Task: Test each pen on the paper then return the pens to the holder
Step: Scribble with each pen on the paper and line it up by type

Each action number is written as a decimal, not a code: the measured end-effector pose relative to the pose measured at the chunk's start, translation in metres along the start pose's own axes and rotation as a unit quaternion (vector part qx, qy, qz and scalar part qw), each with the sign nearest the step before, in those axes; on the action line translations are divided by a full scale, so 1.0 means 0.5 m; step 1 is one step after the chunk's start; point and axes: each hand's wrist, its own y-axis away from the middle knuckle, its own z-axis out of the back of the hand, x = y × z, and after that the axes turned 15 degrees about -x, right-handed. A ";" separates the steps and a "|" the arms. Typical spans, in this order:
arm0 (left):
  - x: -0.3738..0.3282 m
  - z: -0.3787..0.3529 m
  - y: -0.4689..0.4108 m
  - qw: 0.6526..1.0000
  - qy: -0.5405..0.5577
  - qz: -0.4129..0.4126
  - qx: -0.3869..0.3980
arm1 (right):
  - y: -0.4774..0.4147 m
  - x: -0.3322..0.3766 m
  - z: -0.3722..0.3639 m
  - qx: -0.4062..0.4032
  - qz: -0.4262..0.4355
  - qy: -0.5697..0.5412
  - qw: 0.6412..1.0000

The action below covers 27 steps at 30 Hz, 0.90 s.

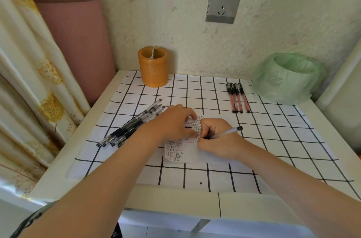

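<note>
Right hand [216, 140] is down on the paper [175, 152], fingers curled tight round a pen [227, 132]. It has a clear barrel, its black end points up and to the right, and its tip is hidden under the hand at the sheet. Left hand [173, 122] lies just beside it, fingers spread and lightly bent, fingertips pressing the paper flat. It grips nothing I can make out, though a small dark sliver shows by those fingers, too small to tell what it is. The paper sits mid-table on the checked cloth [273, 140], filled with rows of small black and red marks.

To the left, a heap of black pens [132, 126] lies slanted on the cloth, partly behind the left forearm. At the back right, four red pens [237, 99] lie side by side, dark ends toward the wall, well apart from both hands.

Now the containers. The orange holder [153, 70] stands upright at the back left of the cloth, well apart from both groups of pens. A pale divider splits its mouth, and only orange inner wall shows beside it. At the back right corner sits a bin [287, 81] wrapped in a green bag, near the red pens, mouth open upward, and only green lining shows inside.

A wall socket [224, 4] hangs above the table [175, 202], and a pink roll [78, 42] leans in the left corner by a curtain [29, 62].
</note>
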 end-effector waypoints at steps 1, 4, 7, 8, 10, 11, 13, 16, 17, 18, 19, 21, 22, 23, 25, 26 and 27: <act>-0.001 0.002 0.001 1.000 -0.001 -0.004 0.001 | -0.001 0.000 0.001 -0.009 -0.013 -0.014 1.000; -0.001 0.016 0.001 1.000 0.000 -0.010 0.015 | -0.009 0.003 0.009 -0.074 -0.090 -0.101 0.988; 0.000 0.037 0.006 1.000 0.015 0.006 0.024 | -0.017 0.005 0.016 -0.124 -0.128 -0.170 0.969; 0.003 0.044 0.009 1.000 0.006 0.006 0.021 | -0.018 0.007 0.017 -0.132 -0.131 -0.179 0.966; 0.008 0.055 0.016 1.000 -0.016 0.012 0.015 | -0.020 0.009 0.017 -0.142 -0.128 -0.182 0.965; 0.011 0.058 0.020 1.000 -0.021 0.019 0.014 | -0.021 0.011 0.017 -0.147 -0.132 -0.184 0.963; 0.016 0.059 0.024 0.999 -0.032 0.030 0.015 | -0.025 0.017 0.019 -0.153 -0.159 -0.198 0.955; 0.019 0.054 0.025 0.998 -0.047 0.033 0.008 | -0.027 0.031 0.028 -0.137 -0.177 -0.224 0.949; 0.019 0.053 0.024 0.998 -0.049 0.034 0.004 | -0.027 0.034 0.033 -0.128 -0.184 -0.251 0.942; 0.019 0.051 0.023 0.998 -0.048 0.036 0.000 | -0.028 0.039 0.039 -0.123 -0.204 -0.292 0.926; 0.019 0.049 0.022 0.998 -0.043 0.039 -0.004 | -0.031 0.044 0.045 -0.118 -0.224 -0.333 0.908; 0.020 0.047 0.022 0.999 -0.029 0.042 -0.015 | -0.039 0.048 0.056 -0.114 -0.244 -0.359 0.894; 0.021 0.046 0.022 0.999 -0.022 0.041 -0.022 | -0.042 0.051 0.060 -0.113 -0.244 -0.347 0.898; 0.022 0.046 0.022 0.999 -0.012 0.040 -0.030 | -0.045 0.050 0.064 -0.114 -0.239 -0.324 0.908; 0.021 0.047 0.022 0.998 0.009 0.038 -0.045 | -0.048 0.048 0.068 -0.124 -0.207 -0.238 0.941; 0.020 0.048 0.021 0.998 0.015 0.035 -0.052 | -0.048 0.046 0.070 -0.130 -0.176 -0.165 0.962; 0.019 0.048 0.020 0.998 0.020 0.033 -0.059 | -0.048 0.042 0.072 -0.133 -0.138 -0.082 0.978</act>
